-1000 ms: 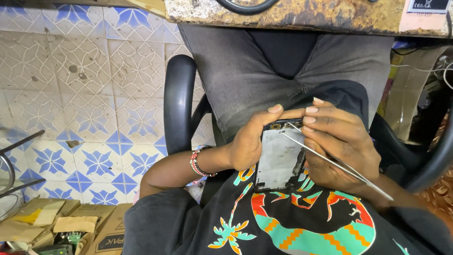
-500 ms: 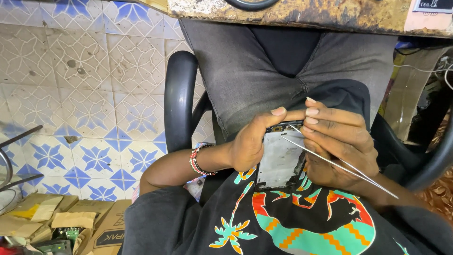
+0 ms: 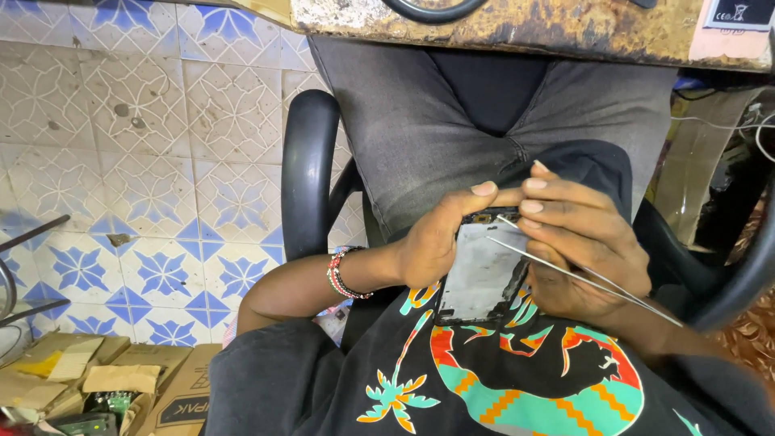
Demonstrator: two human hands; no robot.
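The opened phone [image 3: 483, 274], bare inner side up, lies over the person's lap, clasped along its edge by the left hand [image 3: 436, 242]. The right hand [image 3: 581, 242] has its fingers pinched around thin metal tweezers [image 3: 581, 274], tips near the phone's top end. This looks like picking at a small part; the next move calls for a steady, light touch.

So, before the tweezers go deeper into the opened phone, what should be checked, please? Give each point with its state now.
1. Left hand grips the opened phone at its side: ok.
2. Right hand holds the tweezers: ok.
3. Tweezer tips rest at the phone's upper end: ok.
4. Exact part under the tips: cannot tell, too small.
5. Phone supported over the lap, not on the worktop: ok.
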